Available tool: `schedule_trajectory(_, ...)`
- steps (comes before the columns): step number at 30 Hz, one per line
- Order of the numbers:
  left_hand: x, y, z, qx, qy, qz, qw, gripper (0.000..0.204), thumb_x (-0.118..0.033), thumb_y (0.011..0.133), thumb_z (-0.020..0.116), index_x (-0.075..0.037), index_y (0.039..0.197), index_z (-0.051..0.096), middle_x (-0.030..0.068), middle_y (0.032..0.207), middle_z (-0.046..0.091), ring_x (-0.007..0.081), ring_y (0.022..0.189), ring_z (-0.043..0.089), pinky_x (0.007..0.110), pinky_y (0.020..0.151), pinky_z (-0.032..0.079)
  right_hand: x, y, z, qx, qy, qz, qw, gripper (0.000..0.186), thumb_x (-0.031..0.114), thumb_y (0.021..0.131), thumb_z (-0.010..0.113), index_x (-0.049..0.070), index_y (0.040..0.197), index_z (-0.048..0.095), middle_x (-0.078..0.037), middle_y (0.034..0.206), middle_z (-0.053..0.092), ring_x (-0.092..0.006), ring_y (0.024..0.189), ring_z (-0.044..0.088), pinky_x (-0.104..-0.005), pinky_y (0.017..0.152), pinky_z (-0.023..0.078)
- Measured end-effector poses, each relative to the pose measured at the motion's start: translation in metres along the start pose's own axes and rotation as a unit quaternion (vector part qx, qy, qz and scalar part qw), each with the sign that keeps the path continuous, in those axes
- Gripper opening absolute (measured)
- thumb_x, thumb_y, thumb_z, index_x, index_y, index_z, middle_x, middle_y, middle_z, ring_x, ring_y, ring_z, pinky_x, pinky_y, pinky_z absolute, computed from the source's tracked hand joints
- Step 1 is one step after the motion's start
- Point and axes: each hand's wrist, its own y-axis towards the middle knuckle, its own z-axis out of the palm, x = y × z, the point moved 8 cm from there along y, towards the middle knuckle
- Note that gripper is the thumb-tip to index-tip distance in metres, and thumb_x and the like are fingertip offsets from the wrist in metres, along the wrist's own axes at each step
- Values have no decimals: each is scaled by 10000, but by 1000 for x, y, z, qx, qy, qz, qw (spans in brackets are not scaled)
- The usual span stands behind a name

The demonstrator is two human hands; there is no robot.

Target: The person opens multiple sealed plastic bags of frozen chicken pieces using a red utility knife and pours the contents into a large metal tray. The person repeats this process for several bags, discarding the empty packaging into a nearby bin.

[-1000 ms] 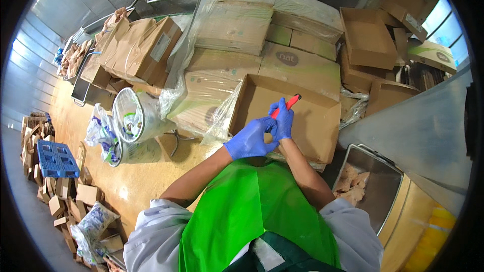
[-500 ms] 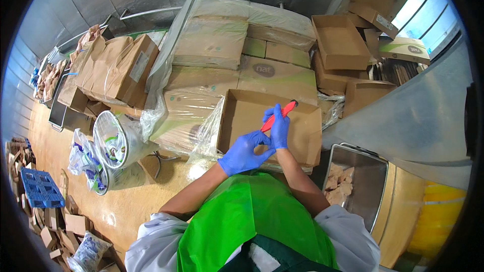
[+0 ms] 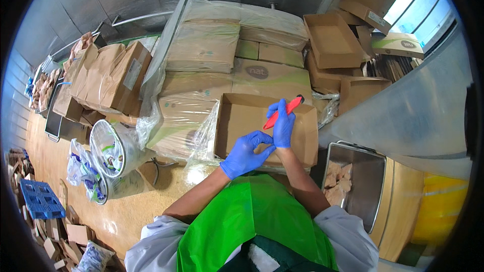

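Note:
A red cutter tool [image 3: 277, 117] is in my blue-gloved right hand [image 3: 285, 131], fingers wrapped round it, its dark tip angled up to the right. Just below and left, my blue-gloved left hand [image 3: 244, 156] has curled fingers meeting near the right hand's wrist; whatever they may pinch is hidden. Both hands are over an open shallow cardboard box [image 3: 307, 133] in front of plastic-wrapped stacked cartons [image 3: 196, 45]. Loose plastic film [image 3: 204, 136] hangs at the box's left side.
Bagged bins [image 3: 113, 151] and heaped cartons [image 3: 108, 78] stand left, above a tan floor [image 3: 131, 211]. A blue pallet [image 3: 43, 199] lies among cardboard scraps. Empty boxes [image 3: 333, 38] are piled back right. A metal tub [image 3: 365, 191] with pinkish pieces and a translucent sheet [image 3: 403, 116] are right.
The view has shifted, so the scene sits further left and the upper stacks lower than a second ago. My right hand, holding the red tool, has moved slightly up and away from my left hand.

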Motion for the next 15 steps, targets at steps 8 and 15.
schedule_trajectory(8, 10, -1, -3, -20, 90, -49, 995, 140, -67, 718, 673, -45, 847, 623, 139, 816, 624, 303, 757, 628, 354, 677, 502, -1, 1, 16, 44, 16, -30, 998, 416, 349, 972, 446, 31, 724, 549, -38, 623, 535, -118, 595, 513, -261, 589, 405)
schedule_trajectory(15, 22, -11, -2, -95, 150, -156, 972, 139, -89, 726, 644, -46, 748, 514, 176, 745, 543, 383, 691, 555, 428, 595, 451, 12, -7, 27, 50, 33, -73, 995, 346, 317, 974, 457, 36, 785, 527, -38, 704, 543, -106, 612, 510, -253, 596, 405)
